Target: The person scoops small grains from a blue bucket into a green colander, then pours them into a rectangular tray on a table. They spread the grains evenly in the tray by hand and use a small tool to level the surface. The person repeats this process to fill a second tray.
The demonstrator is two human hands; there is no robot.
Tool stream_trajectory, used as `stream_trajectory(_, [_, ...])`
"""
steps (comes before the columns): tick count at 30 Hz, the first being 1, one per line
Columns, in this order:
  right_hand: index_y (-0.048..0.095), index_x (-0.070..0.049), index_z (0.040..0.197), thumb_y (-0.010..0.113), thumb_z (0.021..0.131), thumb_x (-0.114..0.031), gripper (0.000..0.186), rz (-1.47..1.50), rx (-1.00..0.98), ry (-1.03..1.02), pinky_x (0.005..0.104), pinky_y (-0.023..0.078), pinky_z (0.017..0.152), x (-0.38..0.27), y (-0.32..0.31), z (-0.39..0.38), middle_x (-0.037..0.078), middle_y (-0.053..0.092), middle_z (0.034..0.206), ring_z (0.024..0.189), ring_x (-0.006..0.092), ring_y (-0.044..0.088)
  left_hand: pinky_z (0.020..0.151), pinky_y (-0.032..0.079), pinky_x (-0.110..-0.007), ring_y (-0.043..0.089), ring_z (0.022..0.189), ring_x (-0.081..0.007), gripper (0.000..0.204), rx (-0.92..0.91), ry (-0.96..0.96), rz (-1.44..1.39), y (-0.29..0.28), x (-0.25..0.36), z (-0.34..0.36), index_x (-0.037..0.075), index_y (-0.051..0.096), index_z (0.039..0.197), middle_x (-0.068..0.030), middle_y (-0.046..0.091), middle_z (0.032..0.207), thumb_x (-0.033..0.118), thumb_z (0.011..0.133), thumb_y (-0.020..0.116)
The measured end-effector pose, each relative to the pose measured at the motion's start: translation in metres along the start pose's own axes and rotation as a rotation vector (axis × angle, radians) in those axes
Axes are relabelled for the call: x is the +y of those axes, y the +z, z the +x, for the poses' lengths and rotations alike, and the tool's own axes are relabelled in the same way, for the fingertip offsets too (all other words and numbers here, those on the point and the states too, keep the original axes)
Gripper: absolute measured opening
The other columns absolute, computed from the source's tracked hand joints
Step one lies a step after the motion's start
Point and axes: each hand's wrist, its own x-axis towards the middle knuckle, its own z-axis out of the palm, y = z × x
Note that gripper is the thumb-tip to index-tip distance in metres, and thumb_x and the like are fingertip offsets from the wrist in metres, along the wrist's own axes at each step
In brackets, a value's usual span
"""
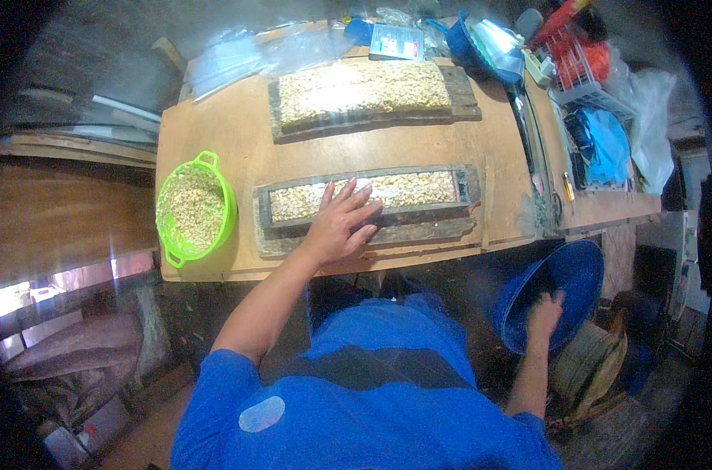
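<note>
Where the front edge of the wooden table [215,141] runs closest to the person, a long, narrow wooden mould [418,229] lies flat, filled with pale, chunky pieces [426,186]. The left hand [342,222] rests palm down over its middle, open, with fingers spread across the near rim and the filling; it grips nothing. Behind this mould, apart from it, lies a second wooden frame [465,102], loaded with similar pieces that shine under the light. To the left, near the table's edge, stands a bright green two-handled basket [230,207] holding more pale bits. Down to the right, below the tabletop, the right hand [545,313] reaches into a tilted blue basin [581,270]; it is blurred, and whether its fingers hold anything I cannot tell. Beside the basin is a tan, round container [587,364]. Along the far edge of the table lie clear plastic sheets [227,63] and a pale rectangular box [396,41]. Farther right, a bright blue bundle [606,145] sits on a side surface.
</note>
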Motion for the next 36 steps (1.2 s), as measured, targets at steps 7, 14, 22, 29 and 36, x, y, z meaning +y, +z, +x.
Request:
stream_trajectory(7, [0.073,-0.005,0.118,0.075,0.090,-0.014,0.029,0.487,-0.136,-0.302,0.0434,0.054,0.098,-0.101,0.009,-0.012,0.017,0.072,0.118,0.110,0.0364,0.068,0.125,0.016,-0.065,0.035,0.153,-0.0404,0.046,0.009,-0.006,-0.037,-0.003,0.001,0.000,0.017,0.066,0.138,-0.0149,0.053,0.155,0.035,0.096,0.068])
stream_trajectory(14, [0.068,-0.010,0.117,0.066,0.090,-0.019,0.029,0.716,-0.371,-1.228,0.0482,0.057,0.086,-0.319,0.020,-0.087,0.018,0.071,0.105,0.102,0.0379,0.069,0.125,0.015,-0.065,0.035,0.153,-0.0401,0.050,0.005,-0.015,-0.068,-0.003,0.000,-0.002,0.019,0.063,0.143,-0.0138,0.051,0.157,0.037,0.096,0.066])
stream_trajectory(22, [0.074,-0.015,0.088,0.060,0.091,-0.020,0.016,0.230,-0.396,-1.470,0.0479,0.060,0.063,-0.372,0.052,-0.110,0.011,0.075,0.085,0.079,0.0306,0.075,0.125,0.014,-0.066,0.036,0.152,-0.0414,0.052,0.021,-0.013,-0.078,0.000,-0.002,-0.002,0.018,0.062,0.144,-0.0157,0.053,0.155,0.034,0.094,0.068])
stream_trajectory(29, [0.073,-0.016,0.087,0.061,0.091,-0.020,0.014,0.396,-0.316,-1.513,0.0478,0.060,0.063,-0.380,0.057,-0.108,0.011,0.075,0.088,0.081,0.0296,0.074,0.126,0.013,-0.065,0.035,0.153,-0.0411,0.052,0.014,-0.021,-0.082,0.001,-0.001,-0.001,0.019,0.063,0.144,-0.0153,0.053,0.156,0.031,0.093,0.069])
stream_trajectory(36, [0.071,-0.010,0.103,0.071,0.091,-0.020,0.016,0.758,-0.275,-0.918,0.0442,0.059,0.081,-0.268,0.019,-0.074,0.015,0.072,0.105,0.095,0.0350,0.070,0.126,0.013,-0.065,0.033,0.154,-0.0407,0.052,-0.015,-0.019,-0.062,0.000,-0.001,0.001,0.018,0.062,0.145,-0.0128,0.050,0.159,0.028,0.094,0.070])
